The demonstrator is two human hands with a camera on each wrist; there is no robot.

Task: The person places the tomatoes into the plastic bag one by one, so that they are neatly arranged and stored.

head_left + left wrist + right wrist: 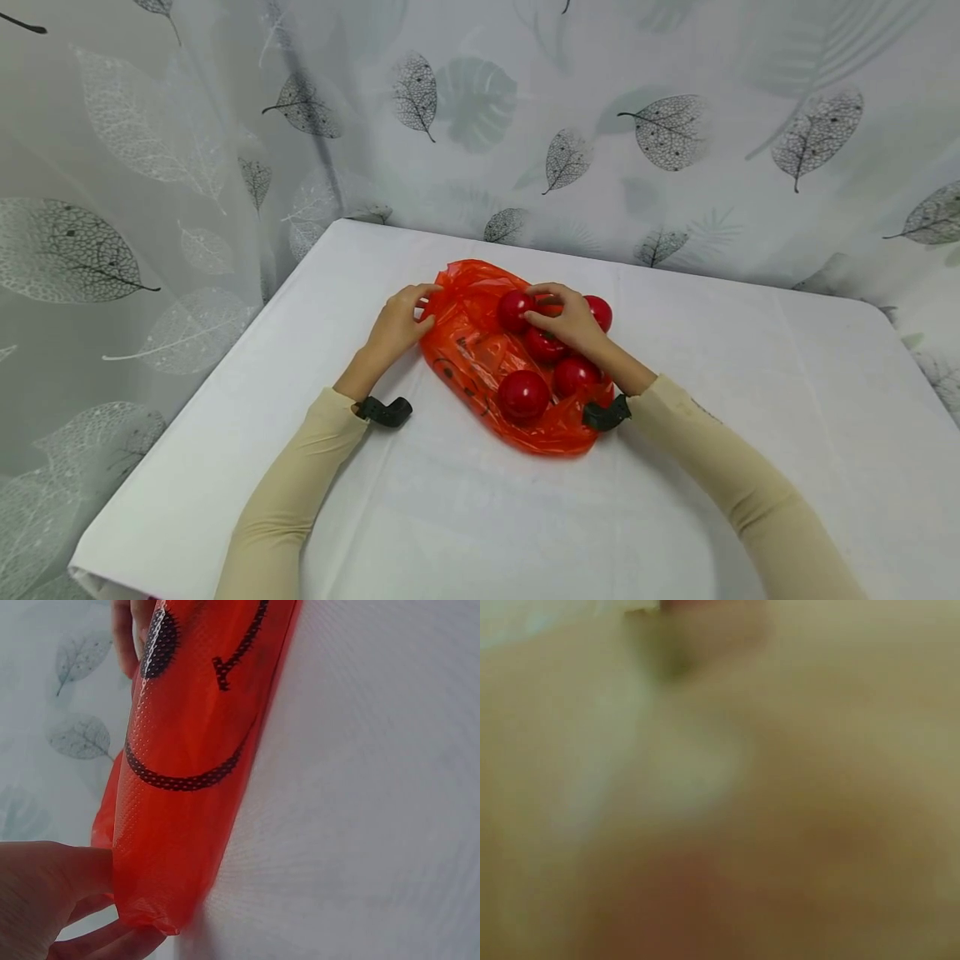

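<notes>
A red plastic bag [480, 354] with a printed black face lies on the white table. My left hand [397, 321] holds the bag's left end between thumb and fingers; the left wrist view shows this hand [45, 892] at the bag's [180, 832] lower end. My right hand [570, 321] pinches a shiny round red fruit [513, 311] over the bag. Below and around that hand are several similar red fruits, including one [523, 395] near the bag's front edge and another [576, 377] beside it. The right wrist view is too blurred to make out.
The white table [720, 400] extends around the bag on all sides. A leaf-patterned curtain [517, 108] hangs behind it and along the left side. Dark wrist straps [386, 412] sit at the ends of both beige sleeves [288, 492].
</notes>
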